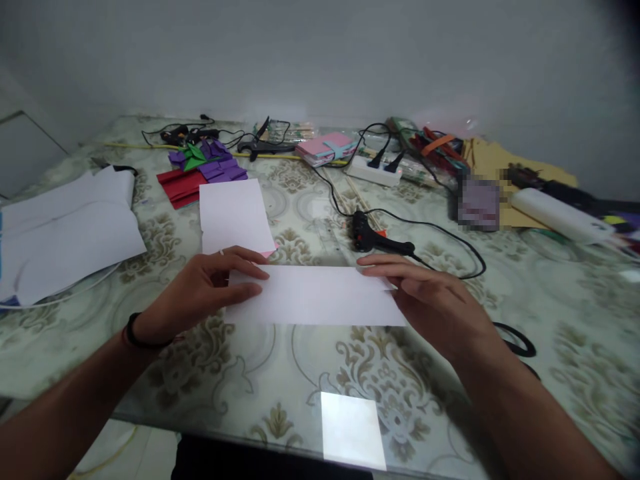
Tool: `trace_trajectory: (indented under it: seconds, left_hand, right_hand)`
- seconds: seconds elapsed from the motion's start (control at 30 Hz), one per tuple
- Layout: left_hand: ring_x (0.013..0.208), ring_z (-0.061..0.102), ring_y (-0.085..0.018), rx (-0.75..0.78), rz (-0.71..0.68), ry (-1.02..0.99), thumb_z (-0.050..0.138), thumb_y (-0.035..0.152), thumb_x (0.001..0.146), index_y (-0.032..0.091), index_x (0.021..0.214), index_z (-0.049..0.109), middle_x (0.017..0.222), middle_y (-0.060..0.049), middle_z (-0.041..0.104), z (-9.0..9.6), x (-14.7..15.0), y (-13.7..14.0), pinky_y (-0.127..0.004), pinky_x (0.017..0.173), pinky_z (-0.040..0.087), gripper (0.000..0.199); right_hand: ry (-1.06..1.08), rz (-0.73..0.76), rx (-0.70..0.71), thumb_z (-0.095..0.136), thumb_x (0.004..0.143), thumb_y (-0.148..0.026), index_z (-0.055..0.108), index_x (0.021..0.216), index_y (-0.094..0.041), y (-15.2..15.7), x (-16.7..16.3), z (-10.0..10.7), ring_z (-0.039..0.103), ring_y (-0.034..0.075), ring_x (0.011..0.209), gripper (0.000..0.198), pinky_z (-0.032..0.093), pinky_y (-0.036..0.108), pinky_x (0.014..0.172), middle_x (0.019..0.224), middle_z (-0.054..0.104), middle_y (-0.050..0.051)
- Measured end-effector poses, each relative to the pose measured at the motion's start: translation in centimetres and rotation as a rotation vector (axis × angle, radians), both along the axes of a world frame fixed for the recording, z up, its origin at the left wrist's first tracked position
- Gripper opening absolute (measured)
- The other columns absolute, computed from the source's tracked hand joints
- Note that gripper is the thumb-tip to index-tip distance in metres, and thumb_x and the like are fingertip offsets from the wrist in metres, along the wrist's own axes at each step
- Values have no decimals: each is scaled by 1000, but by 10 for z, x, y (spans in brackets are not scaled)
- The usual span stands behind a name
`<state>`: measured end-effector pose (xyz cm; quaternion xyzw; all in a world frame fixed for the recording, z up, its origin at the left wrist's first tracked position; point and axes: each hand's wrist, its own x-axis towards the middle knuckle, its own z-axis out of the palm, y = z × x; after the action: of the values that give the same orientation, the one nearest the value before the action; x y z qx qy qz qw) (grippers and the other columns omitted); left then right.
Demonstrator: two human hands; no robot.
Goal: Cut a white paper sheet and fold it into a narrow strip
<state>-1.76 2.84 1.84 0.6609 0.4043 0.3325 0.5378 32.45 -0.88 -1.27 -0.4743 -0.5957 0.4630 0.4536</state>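
Note:
A long strip of white paper point(320, 300) lies in front of me, and at its right end two layers show slightly apart. My left hand point(210, 283) grips the left end, with the thumb and fingertips resting on the paper. At the right end my right hand point(425, 293) holds the paper, its fingers over the top edge and its thumb mostly hidden. Just beyond my left hand is another white sheet point(235, 213), with a bit of pink showing under its corner. A black glue gun point(377, 237) lies beyond the paper, its cord looping to the right.
Large white sheets point(65, 227) cover the left side of the table. Red folded paper point(180, 188) and purple folded paper point(225, 169) lie behind. A white power strip point(374, 171) holds plugs. Scissors handles point(520, 340) show beside my right forearm. Yellow paper point(520, 163) sits back right.

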Motion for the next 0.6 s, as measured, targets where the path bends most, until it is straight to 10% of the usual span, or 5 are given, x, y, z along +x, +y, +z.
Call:
trace_trajectory:
  seconds: [0.23, 0.6]
  left_hand:
    - [127, 62, -26, -8, 0, 128, 80, 31, 84, 27, 95, 83, 124, -4, 73, -6, 5, 0, -27, 91, 53, 11]
    - [117, 67, -24, 190, -220, 382, 78, 40, 87, 25, 103, 81, 125, -6, 72, -22, 3, 4, -35, 99, 53, 21]
  right_hand:
    - [-557, 18, 421, 78, 90, -33, 76, 111, -26, -3, -21, -1, 62, 30, 125, 23, 48, 50, 109, 133, 66, 11]
    - [-678, 153, 639, 64, 98, -15, 75, 96, -14, -6, -47, -12, 69, 23, 83, 11, 56, 37, 75, 92, 76, 10]
